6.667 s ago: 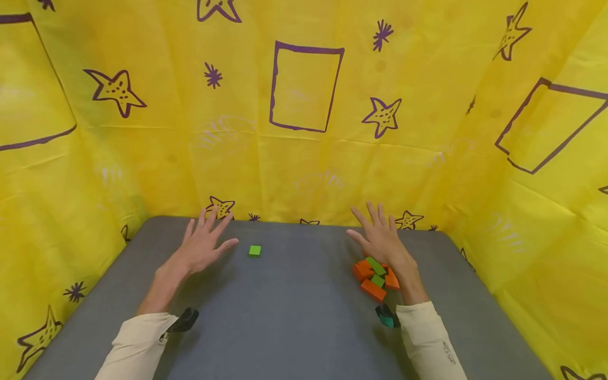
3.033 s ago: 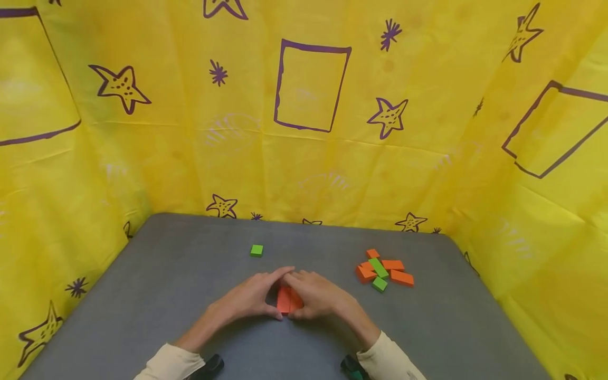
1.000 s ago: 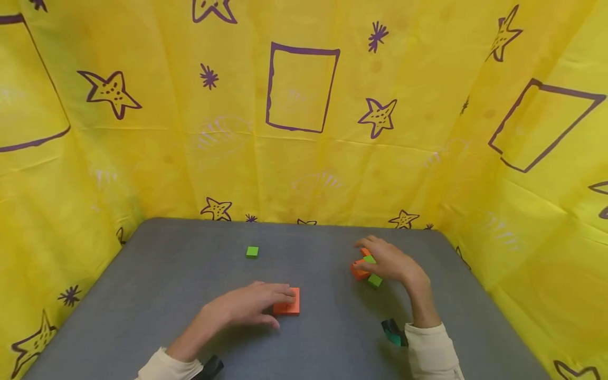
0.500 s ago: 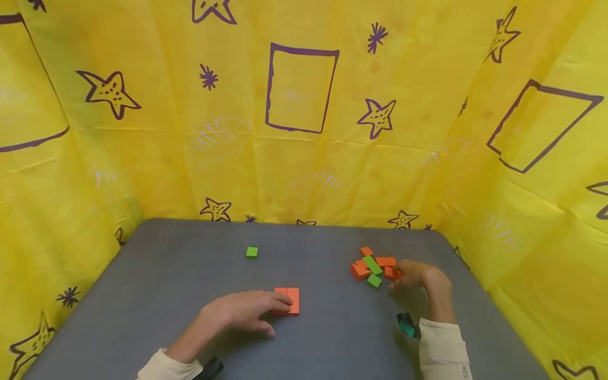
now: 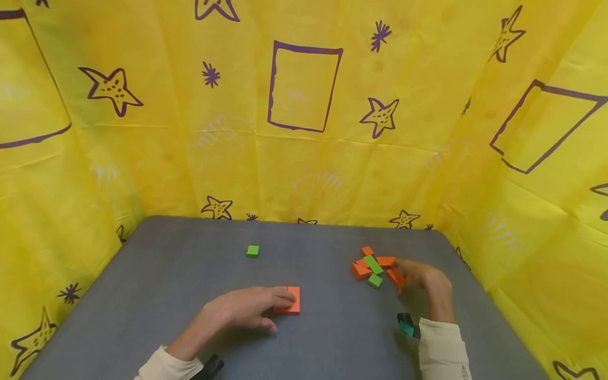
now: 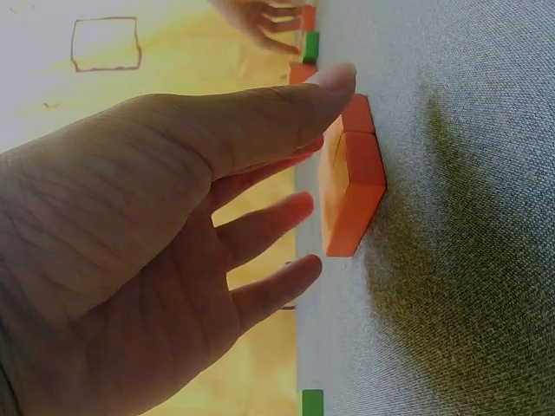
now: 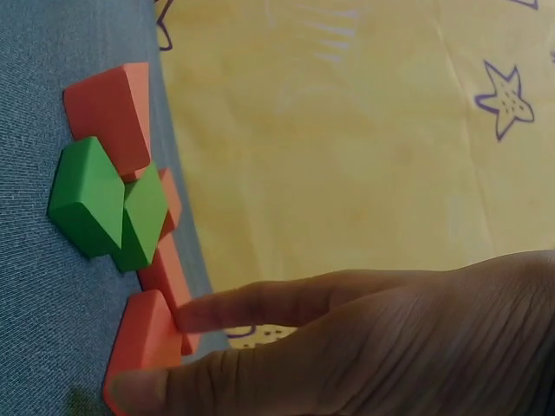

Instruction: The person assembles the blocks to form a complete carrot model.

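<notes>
Head view: here's the left hand [image 5: 252, 309] above the orange pair [image 5: 294, 292], fingers and thumb apart; right of that pair, the right hand [image 5: 418, 273] pinches an orange block [image 5: 396, 277]. The pile [image 5: 372, 264] crowds close, so a sideways lift could disturb it. Bare table [image 5: 328, 295] separates pair from pile; the far edge [image 5: 304, 227] lies well beyond the pair.
</notes>
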Demonstrator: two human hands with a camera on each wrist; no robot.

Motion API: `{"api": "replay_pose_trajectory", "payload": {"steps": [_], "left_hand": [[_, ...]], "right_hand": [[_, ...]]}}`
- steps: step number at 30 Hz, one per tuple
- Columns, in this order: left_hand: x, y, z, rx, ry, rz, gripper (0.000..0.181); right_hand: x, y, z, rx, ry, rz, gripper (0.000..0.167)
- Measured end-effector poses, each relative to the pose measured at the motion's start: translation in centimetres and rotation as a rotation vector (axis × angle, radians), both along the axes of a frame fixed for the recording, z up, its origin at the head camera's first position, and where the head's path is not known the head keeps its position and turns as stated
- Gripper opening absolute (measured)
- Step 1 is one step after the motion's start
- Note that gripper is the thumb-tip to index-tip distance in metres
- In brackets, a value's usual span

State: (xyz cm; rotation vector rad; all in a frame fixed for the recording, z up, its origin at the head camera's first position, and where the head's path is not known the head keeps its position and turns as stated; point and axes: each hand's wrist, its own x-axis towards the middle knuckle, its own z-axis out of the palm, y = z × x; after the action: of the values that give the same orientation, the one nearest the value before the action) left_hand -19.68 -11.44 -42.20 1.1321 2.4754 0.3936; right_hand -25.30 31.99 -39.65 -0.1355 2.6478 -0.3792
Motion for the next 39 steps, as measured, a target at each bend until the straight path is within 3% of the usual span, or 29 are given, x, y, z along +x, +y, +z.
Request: {"api": "replay_pose_trajectory", "payload": {"steps": [4,14,21,22,27,30,35,39], "left_hand": [[0.1,0.1,-0.1,-0.013,0.002,0.010,0.060],[0.1,0.1,-0.1,-0.009,-0.019,0.034,0.057],[0.2,0.1,-0.2,-0.013,-0.026,0.040,0.053],[0.2,0.1,-0.2,-0.014,-0.025,0.039,0.053],[0.2,0.0,-0.2,-0.009,-0.014,0.030,0.053],[0.2,0.0,-0.3,-0.009,-0.026,0.038,0.053],[0.1,-0.1,-0.3,-0.012,-0.038,0.043,0.054],[0.1,0.0,-0.3,-0.013,-0.045,0.034,0.056]], "right_hand": [[-0.2,0.0,-0.2,-0.001,0.011,0.001,0.083],[-0.4,0.0,-0.2,0.072,-0.013,-0.015,0.062],[-0.4,0.1,-0.6,0.032,-0.015,-0.026,0.092],[-0.4,0.2,-0.6,0.026,-0.010,-0.024,0.090],[0.0,0.2,-0.2,0.022,0.024,-0.013,0.045],[0.6,0.1,0.6,0.012,0.037,-0.006,0.030],[1.3,-0.5,2.0,-0.078,0.089,0.106,0.020],[1.3,-1.5,2.9,-0.195,0.122,0.244,0.034]]}}
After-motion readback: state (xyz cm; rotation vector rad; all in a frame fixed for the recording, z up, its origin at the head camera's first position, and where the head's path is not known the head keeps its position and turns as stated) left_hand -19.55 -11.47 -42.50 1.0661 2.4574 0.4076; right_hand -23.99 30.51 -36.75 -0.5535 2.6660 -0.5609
